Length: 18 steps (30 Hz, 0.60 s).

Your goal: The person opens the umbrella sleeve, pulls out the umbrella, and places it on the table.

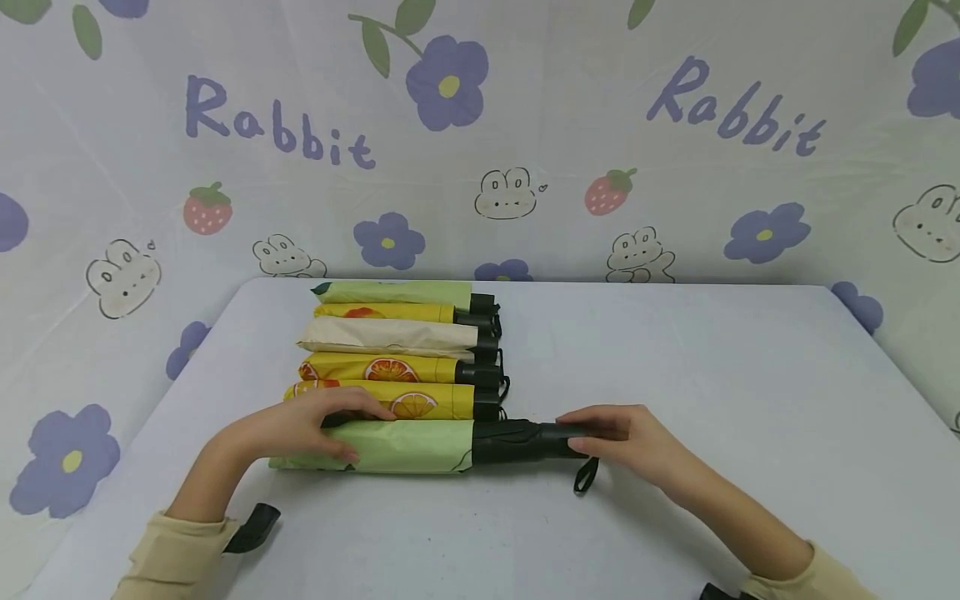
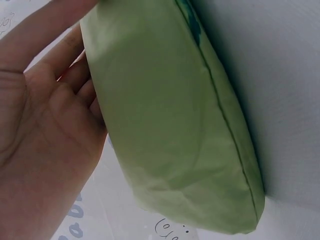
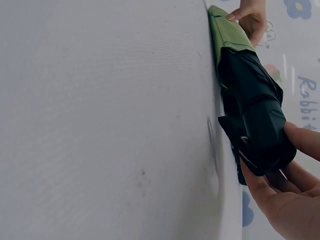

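Filling twelve o'clock, a Rabbit-print cloth [image 1: 562, 108] is hanging behind the white table [image 1: 675, 375], where five folded umbrellas [image 1: 390, 335] are lying. Just toward six from them, a light green umbrella [image 1: 420, 446] is stretching from nine to three. At nine, the left hand [image 1: 303, 427] is gripping it loosely, half spread; at three, the right hand [image 1: 641, 442] is narrowly pinching its black handle [image 1: 517, 442]; a strap loop [image 1: 592, 468] is dangling toward four

White table [image 1: 675, 367]; pale backdrop [image 1: 555, 100]: purple flowers [image 1: 447, 83], 2 strawberries [image 1: 207, 212], "Rabbit" lettering [image 1: 278, 129].
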Tool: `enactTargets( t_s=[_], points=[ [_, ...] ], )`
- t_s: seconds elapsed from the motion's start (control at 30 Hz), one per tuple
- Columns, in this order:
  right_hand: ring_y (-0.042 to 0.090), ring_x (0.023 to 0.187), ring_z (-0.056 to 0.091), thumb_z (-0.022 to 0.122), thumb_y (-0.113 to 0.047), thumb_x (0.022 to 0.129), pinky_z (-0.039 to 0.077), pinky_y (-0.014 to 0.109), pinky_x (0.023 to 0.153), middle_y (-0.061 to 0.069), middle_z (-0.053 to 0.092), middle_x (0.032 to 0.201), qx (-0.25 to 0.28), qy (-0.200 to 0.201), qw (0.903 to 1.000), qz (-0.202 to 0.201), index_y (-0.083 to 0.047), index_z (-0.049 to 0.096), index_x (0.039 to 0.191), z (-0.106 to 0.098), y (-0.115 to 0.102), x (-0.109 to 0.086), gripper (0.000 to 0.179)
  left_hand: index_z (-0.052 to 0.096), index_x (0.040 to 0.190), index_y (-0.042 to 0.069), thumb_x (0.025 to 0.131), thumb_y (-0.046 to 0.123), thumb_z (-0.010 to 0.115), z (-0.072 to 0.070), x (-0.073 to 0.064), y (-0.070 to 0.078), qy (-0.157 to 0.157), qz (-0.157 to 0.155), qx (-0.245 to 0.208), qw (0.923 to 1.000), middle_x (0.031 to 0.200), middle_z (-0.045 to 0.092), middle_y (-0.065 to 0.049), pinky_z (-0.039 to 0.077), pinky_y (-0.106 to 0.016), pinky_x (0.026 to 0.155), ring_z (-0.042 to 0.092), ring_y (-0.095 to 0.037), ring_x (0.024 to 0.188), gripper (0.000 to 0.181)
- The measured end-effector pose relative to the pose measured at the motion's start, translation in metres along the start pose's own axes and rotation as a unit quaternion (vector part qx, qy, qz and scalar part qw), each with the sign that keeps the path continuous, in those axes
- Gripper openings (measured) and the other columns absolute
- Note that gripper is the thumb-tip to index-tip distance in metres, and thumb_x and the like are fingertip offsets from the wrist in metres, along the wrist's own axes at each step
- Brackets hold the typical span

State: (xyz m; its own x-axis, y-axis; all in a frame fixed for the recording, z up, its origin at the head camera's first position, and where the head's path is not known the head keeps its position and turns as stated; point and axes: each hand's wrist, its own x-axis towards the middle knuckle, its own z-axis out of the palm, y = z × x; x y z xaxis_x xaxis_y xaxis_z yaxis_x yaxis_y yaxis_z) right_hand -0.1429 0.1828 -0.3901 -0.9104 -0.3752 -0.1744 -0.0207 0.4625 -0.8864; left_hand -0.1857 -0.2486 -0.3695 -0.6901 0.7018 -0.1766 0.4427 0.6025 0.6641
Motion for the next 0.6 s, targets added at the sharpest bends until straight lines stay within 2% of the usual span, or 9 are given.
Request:
enactTargets(
  t_s=[0.23,0.43,0.6],
  points=[
    [0.02,0.119,0.061,0.069,-0.037,0.09,0.049,0.031,0.095,0.006,0.064,0.13,0.001,0.006,0.9997,0.024,-0.019,0.066,0.125,-0.0046,0.0042,-0.0047,0.039,0.059,0.131,0.032,0.083,0.024,0.077,0.0002,-0.0003,-0.0019,0.002,0.001,-0.003,1.0,0.134,0.059,0.01,0.045,-0.033,0.107,0.053,-0.015,0.127,0.052],
    [0.018,0.116,0.062,0.069,-0.036,0.09,0.047,0.032,0.094,0.006,0.065,0.129,0.01,0.003,0.9995,0.031,-0.017,0.066,0.124,-0.0049,0.0053,-0.0081,0.04,0.059,0.128,0.037,0.083,0.02,0.077,0.0008,0.001,-0.004,0.004,-0.01,-0.005,0.9999,0.133,0.059,0.014,0.045,-0.035,0.108,0.054,-0.013,0.126,0.051],
    [0.017,0.114,0.062,0.068,-0.036,0.09,0.046,0.032,0.094,0.006,0.065,0.129,0.015,0.001,0.9994,0.031,-0.017,0.066,0.125,-0.0055,0.0055,-0.0098,0.04,0.06,0.127,0.037,0.083,0.02,0.077,0.0007,0.0011,-0.0048,0.007,-0.007,-0.002,0.9999,0.132,0.06,0.014,0.045,-0.035,0.107,0.054,-0.012,0.124,0.05]
  ],
)
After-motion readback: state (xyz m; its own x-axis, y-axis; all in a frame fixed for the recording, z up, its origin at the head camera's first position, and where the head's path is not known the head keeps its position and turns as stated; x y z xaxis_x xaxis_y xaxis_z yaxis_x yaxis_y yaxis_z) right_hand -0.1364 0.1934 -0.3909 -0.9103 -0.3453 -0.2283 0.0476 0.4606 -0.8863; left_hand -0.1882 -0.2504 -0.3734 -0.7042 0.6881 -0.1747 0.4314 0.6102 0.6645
